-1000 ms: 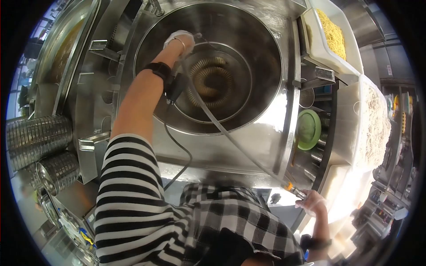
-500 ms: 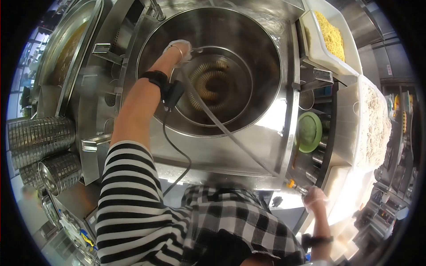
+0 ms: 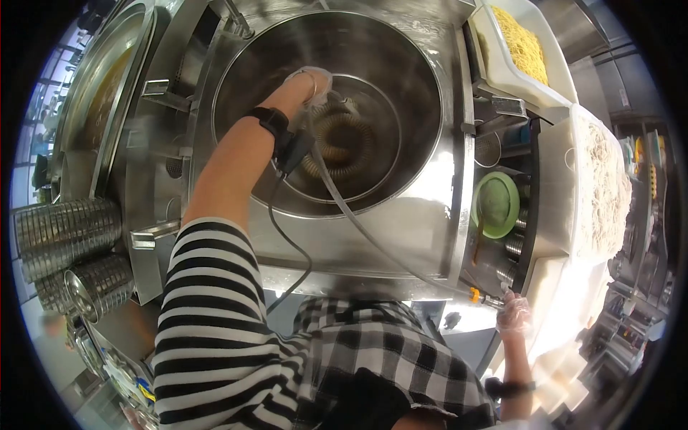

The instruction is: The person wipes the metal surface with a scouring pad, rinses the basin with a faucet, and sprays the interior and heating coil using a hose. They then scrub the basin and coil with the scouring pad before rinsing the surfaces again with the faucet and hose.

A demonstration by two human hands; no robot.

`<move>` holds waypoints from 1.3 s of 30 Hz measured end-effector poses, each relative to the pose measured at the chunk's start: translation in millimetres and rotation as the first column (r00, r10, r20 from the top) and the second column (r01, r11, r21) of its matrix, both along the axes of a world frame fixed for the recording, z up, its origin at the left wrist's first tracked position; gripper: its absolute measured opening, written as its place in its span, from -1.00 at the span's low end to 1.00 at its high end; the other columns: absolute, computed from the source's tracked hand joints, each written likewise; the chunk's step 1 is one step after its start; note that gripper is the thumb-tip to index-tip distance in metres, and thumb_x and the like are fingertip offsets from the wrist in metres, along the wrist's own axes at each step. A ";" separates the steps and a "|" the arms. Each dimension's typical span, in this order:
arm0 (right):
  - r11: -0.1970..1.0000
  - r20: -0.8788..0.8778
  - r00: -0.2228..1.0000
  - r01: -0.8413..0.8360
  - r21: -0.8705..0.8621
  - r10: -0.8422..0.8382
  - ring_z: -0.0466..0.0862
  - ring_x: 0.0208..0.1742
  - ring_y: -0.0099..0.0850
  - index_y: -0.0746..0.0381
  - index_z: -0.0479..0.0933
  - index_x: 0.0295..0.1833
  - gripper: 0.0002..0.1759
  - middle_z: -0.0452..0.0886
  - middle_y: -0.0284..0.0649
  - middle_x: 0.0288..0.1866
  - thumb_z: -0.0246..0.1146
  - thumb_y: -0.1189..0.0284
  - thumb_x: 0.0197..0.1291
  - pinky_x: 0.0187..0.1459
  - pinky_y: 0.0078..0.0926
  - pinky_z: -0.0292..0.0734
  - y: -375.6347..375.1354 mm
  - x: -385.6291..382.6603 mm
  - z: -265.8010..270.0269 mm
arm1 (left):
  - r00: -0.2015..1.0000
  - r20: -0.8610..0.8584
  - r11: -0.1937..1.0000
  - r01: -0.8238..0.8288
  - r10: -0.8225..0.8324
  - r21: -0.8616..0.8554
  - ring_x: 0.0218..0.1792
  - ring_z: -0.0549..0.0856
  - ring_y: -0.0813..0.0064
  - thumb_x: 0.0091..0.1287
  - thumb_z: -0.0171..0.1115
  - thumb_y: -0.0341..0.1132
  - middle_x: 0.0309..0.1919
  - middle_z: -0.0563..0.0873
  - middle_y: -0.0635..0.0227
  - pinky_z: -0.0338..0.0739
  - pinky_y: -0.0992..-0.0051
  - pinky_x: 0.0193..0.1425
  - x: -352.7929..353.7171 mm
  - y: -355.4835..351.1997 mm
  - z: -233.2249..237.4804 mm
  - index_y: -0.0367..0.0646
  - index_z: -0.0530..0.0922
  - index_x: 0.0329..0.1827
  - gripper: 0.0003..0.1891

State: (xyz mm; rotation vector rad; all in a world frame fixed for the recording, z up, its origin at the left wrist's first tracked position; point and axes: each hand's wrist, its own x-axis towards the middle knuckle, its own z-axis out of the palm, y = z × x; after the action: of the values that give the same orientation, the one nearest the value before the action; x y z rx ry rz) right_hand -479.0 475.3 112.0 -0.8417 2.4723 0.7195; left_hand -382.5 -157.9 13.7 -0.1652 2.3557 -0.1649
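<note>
Inside the large round steel vat (image 3: 412,79), my left hand (image 3: 312,82) in a clear glove is wrapped round the hose (image 3: 337,197) near its upper end. A metal nozzle end (image 3: 349,104) sticks out to the right of the fingers. Below it, a coiled element (image 3: 344,168) lies in the vat's bottom. The hose runs down over the front ledge to the lower right. There my right hand (image 3: 514,314), also gloved, closes on a metal valve with an orange fitting (image 3: 474,294).
At the right stand a white bin of yellow noodles (image 3: 523,46) and a bin of pale noodles (image 3: 605,186). A green lid (image 3: 496,204) lies between bin and vat. Metal mesh baskets (image 3: 68,233) and an oblong pan (image 3: 107,107) stand at the left.
My left hand has moved right inside the vat, and the hose now bends more. My right hand has shifted slightly and its fingers have moved on the valve.
</note>
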 end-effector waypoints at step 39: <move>0.978 0.241 0.950 0.174 0.116 -0.197 0.62 -0.15 -0.23 0.00 0.55 -0.03 -0.70 0.62 -0.13 -0.18 0.13 0.32 0.08 -0.12 -0.38 0.51 -83.4 8.4 36.8 | 0.816 0.040 0.816 -0.577 0.576 0.023 -0.26 0.66 0.20 0.12 0.10 -0.46 -0.20 0.67 0.16 0.55 0.27 -0.21 60.5 -31.5 -2.3 -0.29 0.58 -0.15 -0.76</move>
State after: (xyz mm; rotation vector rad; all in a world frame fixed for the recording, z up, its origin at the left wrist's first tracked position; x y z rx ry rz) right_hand -470.6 391.9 148.8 -0.6135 2.2349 0.6150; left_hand -322.0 -189.3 11.4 -0.8445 2.1651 0.1713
